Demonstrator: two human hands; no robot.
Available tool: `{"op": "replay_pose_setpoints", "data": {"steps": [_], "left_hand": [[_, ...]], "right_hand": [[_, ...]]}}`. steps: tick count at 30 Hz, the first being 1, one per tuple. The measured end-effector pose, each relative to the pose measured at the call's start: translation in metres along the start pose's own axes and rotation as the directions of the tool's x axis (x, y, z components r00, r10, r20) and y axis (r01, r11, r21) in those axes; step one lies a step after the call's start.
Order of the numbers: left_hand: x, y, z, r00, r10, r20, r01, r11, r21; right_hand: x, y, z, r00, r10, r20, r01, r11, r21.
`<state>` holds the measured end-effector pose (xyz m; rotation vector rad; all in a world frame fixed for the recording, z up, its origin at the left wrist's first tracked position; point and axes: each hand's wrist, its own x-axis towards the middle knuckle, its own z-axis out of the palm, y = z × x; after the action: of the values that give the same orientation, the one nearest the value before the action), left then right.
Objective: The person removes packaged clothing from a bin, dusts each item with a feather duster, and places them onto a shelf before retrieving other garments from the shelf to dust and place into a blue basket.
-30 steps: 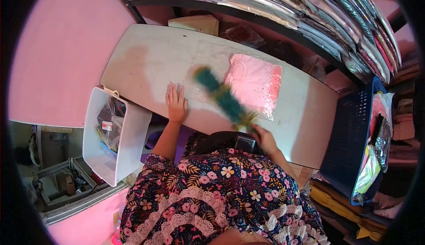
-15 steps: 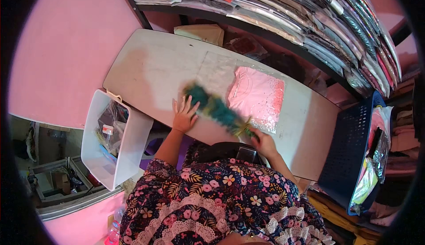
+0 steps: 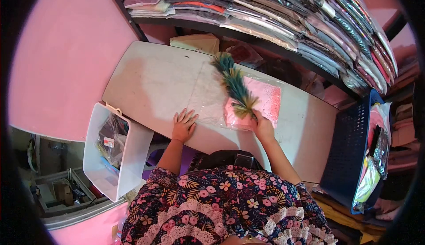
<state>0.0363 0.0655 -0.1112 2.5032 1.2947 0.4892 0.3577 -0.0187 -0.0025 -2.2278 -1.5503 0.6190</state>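
My right hand (image 3: 263, 127) is closed round the handle end of a green and yellow fluffy duster (image 3: 236, 85), which reaches up and left over the table toward its back edge. Under the duster lies a folded pink garment (image 3: 268, 101) with red speckles, on a clear plastic bag (image 3: 206, 99). The duster covers part of the garment. My left hand (image 3: 183, 125) rests flat on the table (image 3: 150, 76) near its front edge, fingers spread, holding nothing.
A white bin (image 3: 139, 145) with plastic-wrapped items stands at the left of the table. At the right is a dark blue basket (image 3: 343, 145) with packaged items. Above the back edge runs a shelf stacked with wrapped garments (image 3: 265, 19). A cream package (image 3: 195, 43) lies behind the table.
The duster has swung from the table's front, beside my left hand, up to the back and now passes over the pink garment. My right hand has moved slightly up.
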Motion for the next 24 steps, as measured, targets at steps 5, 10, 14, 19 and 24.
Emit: {"op": "replay_pose_setpoints", "data": {"steps": [5, 10, 14, 19, 24], "left_hand": [[0.003, 0.003, 0.006, 0.997, -0.047, 0.058, 0.046, 0.999, 0.017], [0.018, 0.007, -0.003, 1.0, 0.004, -0.012, -0.004, 1.0, -0.019], [0.016, 0.011, 0.001, 1.0, -0.007, -0.008, 0.007, 1.0, -0.022], [0.02, 0.012, 0.002, 1.0, -0.001, -0.016, 0.0, 1.0, -0.024], [0.022, 0.001, 0.006, 1.0, 0.014, -0.028, -0.014, 1.0, -0.003]], "right_hand": [[-0.023, 0.031, 0.001, 0.914, -0.391, 0.104, 0.376, 0.916, 0.14], [-0.025, 0.058, -0.044, 0.971, 0.171, -0.167, -0.174, 0.985, -0.001], [-0.052, 0.076, -0.046, 0.977, -0.008, -0.212, 0.044, 0.985, 0.164], [-0.084, 0.083, -0.055, 1.0, 0.013, -0.014, -0.014, 1.0, -0.008], [-0.081, 0.107, -0.046, 0.862, 0.287, -0.417, -0.224, 0.955, 0.194]]}}
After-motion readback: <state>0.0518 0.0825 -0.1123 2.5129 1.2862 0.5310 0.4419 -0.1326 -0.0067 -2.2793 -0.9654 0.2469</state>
